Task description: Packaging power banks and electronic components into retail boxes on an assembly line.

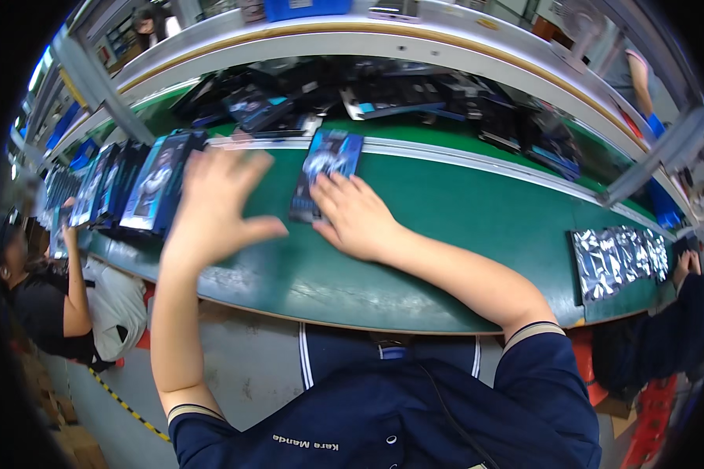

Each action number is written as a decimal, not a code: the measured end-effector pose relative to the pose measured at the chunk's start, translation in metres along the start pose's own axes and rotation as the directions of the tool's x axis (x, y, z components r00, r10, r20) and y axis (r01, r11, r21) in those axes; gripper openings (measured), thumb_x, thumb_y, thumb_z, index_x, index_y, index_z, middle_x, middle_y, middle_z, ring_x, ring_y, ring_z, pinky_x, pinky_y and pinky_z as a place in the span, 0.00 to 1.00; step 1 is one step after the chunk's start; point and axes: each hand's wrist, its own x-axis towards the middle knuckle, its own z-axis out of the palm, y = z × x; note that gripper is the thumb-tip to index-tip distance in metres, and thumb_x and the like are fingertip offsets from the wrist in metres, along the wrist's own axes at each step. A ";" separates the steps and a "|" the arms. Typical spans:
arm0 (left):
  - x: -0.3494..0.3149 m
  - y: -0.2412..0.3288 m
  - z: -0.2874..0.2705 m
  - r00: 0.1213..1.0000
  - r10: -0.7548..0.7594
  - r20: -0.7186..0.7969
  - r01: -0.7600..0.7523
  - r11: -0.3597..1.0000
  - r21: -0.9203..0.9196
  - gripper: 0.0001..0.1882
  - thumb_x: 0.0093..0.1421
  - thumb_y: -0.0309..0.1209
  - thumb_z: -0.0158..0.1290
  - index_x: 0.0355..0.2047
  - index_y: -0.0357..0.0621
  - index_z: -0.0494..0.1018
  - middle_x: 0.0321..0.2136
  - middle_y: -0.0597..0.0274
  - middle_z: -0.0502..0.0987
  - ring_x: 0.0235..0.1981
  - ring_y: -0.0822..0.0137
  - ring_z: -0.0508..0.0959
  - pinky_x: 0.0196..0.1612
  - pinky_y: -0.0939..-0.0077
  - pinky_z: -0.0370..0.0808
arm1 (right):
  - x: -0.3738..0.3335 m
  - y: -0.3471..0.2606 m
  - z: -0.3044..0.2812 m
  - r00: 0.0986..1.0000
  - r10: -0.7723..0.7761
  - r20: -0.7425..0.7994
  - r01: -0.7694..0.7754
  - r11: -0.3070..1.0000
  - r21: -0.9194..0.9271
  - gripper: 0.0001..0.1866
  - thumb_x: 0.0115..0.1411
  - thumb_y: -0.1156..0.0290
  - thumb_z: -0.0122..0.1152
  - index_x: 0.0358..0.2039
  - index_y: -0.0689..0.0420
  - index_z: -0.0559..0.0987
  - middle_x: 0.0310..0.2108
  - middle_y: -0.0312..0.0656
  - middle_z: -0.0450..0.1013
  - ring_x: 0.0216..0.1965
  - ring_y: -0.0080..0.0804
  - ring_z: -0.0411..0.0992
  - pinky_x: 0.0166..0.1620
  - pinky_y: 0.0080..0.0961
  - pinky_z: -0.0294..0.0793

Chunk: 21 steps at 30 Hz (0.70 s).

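A slim box (332, 155) with a blue and black printed face lies flat on the green tabletop in front of me. My right hand (356, 215) rests on its lower right part, fingers stretched over the printed face, thumb by the near end. My left hand (223, 195) is raised left of that box, blurred by motion, with its fingers spread and nothing in them. Just beyond it to the left stands a row of similar boxes (155, 184) on their edges, the nearest one close to my left hand and partly hidden behind it.
Many dark boxes (403, 98) lie heaped on the green conveyor belt behind a metal rail (461, 158). At right, a row of shiny silver packets (614, 262) sits near the table edge. Co-workers sit at left (51, 305) and right (665, 328). A white shelf (352, 39) crosses above.
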 end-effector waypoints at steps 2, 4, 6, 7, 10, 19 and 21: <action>0.000 0.042 0.025 0.929 0.316 0.194 -0.261 0.929 -0.263 0.58 0.35 0.59 0.71 0.66 0.53 0.62 0.69 0.43 0.53 0.70 0.37 0.51 0.68 0.31 0.45 | -0.056 -0.002 -0.026 0.987 -0.163 -0.003 0.162 0.982 0.098 0.29 0.62 0.61 0.56 0.62 0.59 0.69 0.64 0.51 0.64 0.68 0.50 0.58 0.69 0.51 0.53; -0.014 0.086 0.047 0.848 0.447 0.286 -0.342 0.872 -0.349 0.62 0.36 0.61 0.70 0.69 0.54 0.57 0.70 0.42 0.51 0.71 0.37 0.48 0.68 0.32 0.44 | -0.115 0.003 -0.067 0.970 -0.210 0.124 0.148 0.910 0.388 0.27 0.58 0.72 0.56 0.60 0.53 0.72 0.61 0.48 0.68 0.67 0.48 0.60 0.69 0.52 0.53; -0.027 0.136 0.058 0.838 0.511 0.191 -0.411 0.822 -0.395 0.56 0.41 0.57 0.69 0.68 0.53 0.57 0.67 0.42 0.56 0.68 0.40 0.56 0.67 0.38 0.51 | -0.173 0.026 -0.104 0.994 -0.045 0.097 0.022 0.972 0.234 0.28 0.52 0.79 0.56 0.56 0.50 0.75 0.57 0.47 0.71 0.64 0.49 0.63 0.67 0.54 0.56; -0.031 0.158 0.055 0.796 0.586 0.151 -0.519 0.789 -0.328 0.45 0.50 0.48 0.64 0.67 0.54 0.60 0.65 0.44 0.61 0.63 0.44 0.63 0.62 0.42 0.59 | -0.201 0.037 -0.130 0.980 0.197 0.018 -0.198 0.972 0.130 0.27 0.50 0.81 0.56 0.52 0.52 0.77 0.55 0.47 0.72 0.61 0.50 0.66 0.64 0.56 0.60; -0.044 0.197 0.054 0.691 0.709 -0.139 -0.722 0.668 -0.182 0.27 0.57 0.34 0.52 0.59 0.49 0.69 0.48 0.52 0.78 0.47 0.55 0.78 0.48 0.59 0.72 | -0.299 0.077 -0.165 0.637 0.579 -0.509 -0.755 0.601 -0.262 0.18 0.57 0.73 0.62 0.48 0.63 0.76 0.48 0.55 0.75 0.54 0.55 0.70 0.58 0.49 0.66; 0.065 0.205 0.027 0.811 0.500 0.303 -0.340 0.825 -0.453 0.36 0.56 0.46 0.62 0.63 0.49 0.66 0.54 0.37 0.72 0.52 0.43 0.75 0.53 0.56 0.73 | -0.412 0.038 -0.127 -0.044 0.623 -0.781 -0.951 0.212 0.223 0.28 0.56 0.65 0.72 0.56 0.56 0.74 0.62 0.52 0.62 0.63 0.43 0.61 0.64 0.34 0.58; 0.057 0.213 0.055 0.747 0.647 0.150 -0.507 0.701 -0.502 0.45 0.49 0.54 0.65 0.65 0.55 0.64 0.64 0.30 0.59 0.63 0.32 0.63 0.66 0.48 0.60 | -0.433 0.046 -0.119 -0.314 0.849 -0.425 -0.558 0.197 0.806 0.47 0.55 0.63 0.74 0.68 0.57 0.55 0.65 0.51 0.55 0.63 0.38 0.61 0.65 0.36 0.59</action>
